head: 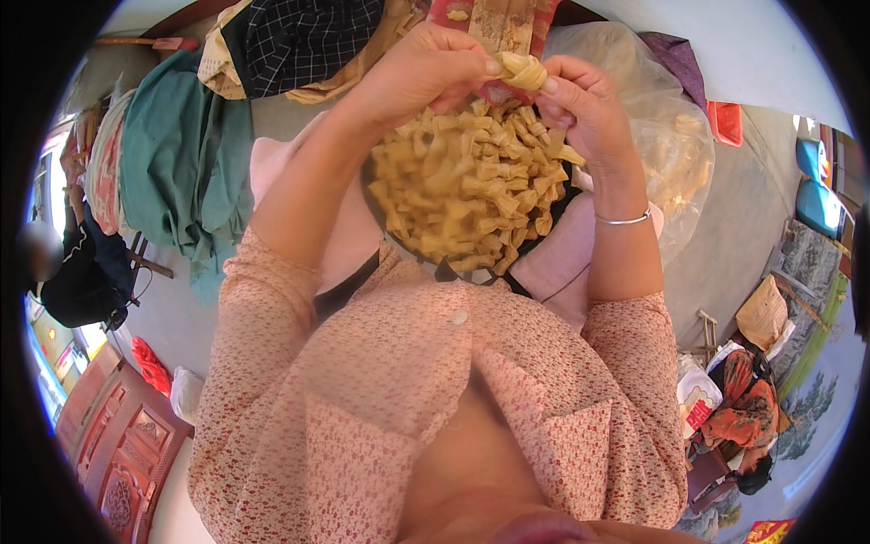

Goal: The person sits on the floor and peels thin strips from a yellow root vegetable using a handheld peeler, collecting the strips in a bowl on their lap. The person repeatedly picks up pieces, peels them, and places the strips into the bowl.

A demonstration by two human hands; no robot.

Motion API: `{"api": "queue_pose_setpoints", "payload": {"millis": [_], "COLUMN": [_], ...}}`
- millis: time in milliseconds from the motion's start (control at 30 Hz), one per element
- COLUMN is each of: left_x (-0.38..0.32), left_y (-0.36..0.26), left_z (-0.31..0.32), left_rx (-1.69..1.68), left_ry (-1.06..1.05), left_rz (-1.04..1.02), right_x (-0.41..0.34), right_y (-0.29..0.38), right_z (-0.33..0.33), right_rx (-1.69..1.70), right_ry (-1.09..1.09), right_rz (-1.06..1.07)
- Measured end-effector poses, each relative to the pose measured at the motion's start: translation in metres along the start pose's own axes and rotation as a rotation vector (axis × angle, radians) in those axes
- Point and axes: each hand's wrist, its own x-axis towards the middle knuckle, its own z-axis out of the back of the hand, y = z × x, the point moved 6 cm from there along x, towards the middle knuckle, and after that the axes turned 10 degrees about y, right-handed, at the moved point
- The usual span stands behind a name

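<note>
A pale yellow knot of folded strip (523,71), which looks like tofu skin, is stretched between my two hands. My left hand (445,64) pinches its left end with thumb and finger. On the other end, my right hand (581,98) grips with thumb and fingers; a silver bangle circles that wrist. Just below the hands, a heap of similar yellow knots (476,183) fills a dark round container (372,197) in front of my body. Behind the raised knot stands a worn wooden board (501,30) on a red patterned cloth (452,12).
A clear plastic bag (669,149) with yellowish contents lies at the right, near a red plastic basket (726,124). Green cloth (183,156) and black checked cloth (306,44) lie at the left. One person (85,265) is at far left, another (747,408) at lower right.
</note>
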Motion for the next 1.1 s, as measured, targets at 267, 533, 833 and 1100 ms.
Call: {"api": "queue_pose_setpoints", "payload": {"millis": [267,533,833,1100], "left_x": [-0.011,0.000,0.017,0.039], "left_y": [-0.012,0.001,0.009,0.019], "left_z": [0.006,-0.016,0.019,0.055], "left_rx": [0.115,1.045,0.800,1.202], "left_ry": [0.236,0.128,0.148,-0.144], "left_rz": [-0.093,-0.112,-0.011,0.102], "right_x": [-0.012,-0.003,0.006,0.055], "right_y": [0.027,0.004,0.011,-0.002], "right_z": [0.002,-0.012,0.022,0.043], "right_rx": [-0.372,-0.728,-0.730,-1.457], "right_ry": [-0.026,-0.006,-0.209,-0.292], "right_rz": [0.096,0.026,0.072,-0.224]}}
